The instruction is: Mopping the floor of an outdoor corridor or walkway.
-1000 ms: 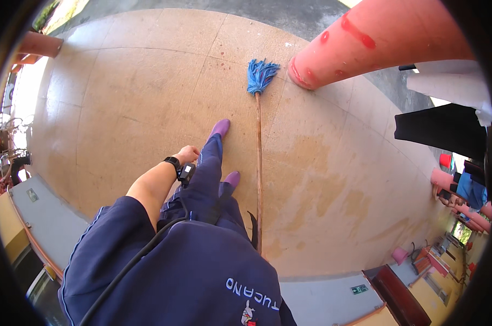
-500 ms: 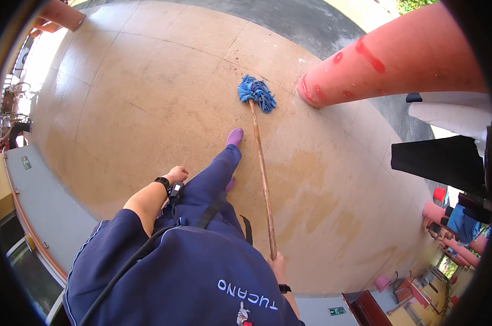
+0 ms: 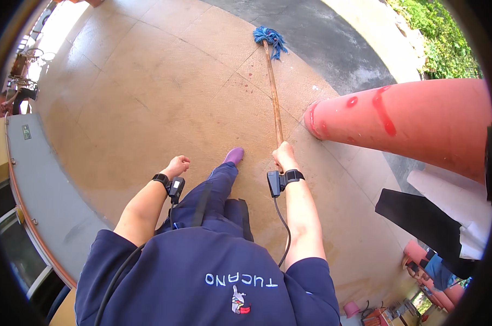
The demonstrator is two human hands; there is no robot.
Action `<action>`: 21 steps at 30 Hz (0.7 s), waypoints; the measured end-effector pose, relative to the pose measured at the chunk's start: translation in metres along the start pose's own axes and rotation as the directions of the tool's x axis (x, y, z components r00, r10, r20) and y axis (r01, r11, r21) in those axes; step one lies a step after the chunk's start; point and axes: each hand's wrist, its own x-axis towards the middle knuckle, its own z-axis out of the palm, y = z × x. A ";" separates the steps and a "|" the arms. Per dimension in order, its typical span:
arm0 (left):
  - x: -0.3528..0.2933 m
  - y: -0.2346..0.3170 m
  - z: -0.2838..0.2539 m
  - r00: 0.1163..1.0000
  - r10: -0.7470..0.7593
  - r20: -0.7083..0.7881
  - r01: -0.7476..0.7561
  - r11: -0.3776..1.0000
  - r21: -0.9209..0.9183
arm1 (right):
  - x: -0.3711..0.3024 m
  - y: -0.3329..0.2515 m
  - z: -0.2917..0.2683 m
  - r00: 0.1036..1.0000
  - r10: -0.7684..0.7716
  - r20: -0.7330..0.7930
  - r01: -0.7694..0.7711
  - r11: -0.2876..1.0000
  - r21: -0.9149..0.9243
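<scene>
mop (image 3: 274, 93) has moved forward, blue head (image 3: 269, 37) well beyond both hands (image 3: 285, 156)

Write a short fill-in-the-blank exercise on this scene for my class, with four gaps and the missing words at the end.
1. The person's ____ hand grips the wooden handle.
2. The strands of the mop head are mainly ____ in colour.
3. The shoe in view is coloured ____.
4. The straps worn on the wrists are ____ in colour.

Missing words: right; blue; purple; black.
</scene>
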 end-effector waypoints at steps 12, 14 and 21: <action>-0.001 0.042 0.056 0.999 -0.004 -0.039 0.007 0.996 0.088 | -0.122 0.298 0.057 0.984 0.081 -0.159 -0.122 0.955 -0.269; 0.005 0.036 0.084 0.999 -0.009 -0.039 0.011 0.998 0.060 | -0.162 0.378 0.074 0.985 0.102 -0.142 -0.127 0.975 -0.182; -0.003 0.079 0.274 0.932 0.169 0.320 -0.353 0.616 0.704 | -0.312 0.542 0.091 0.968 0.244 -0.060 -0.251 0.946 -0.207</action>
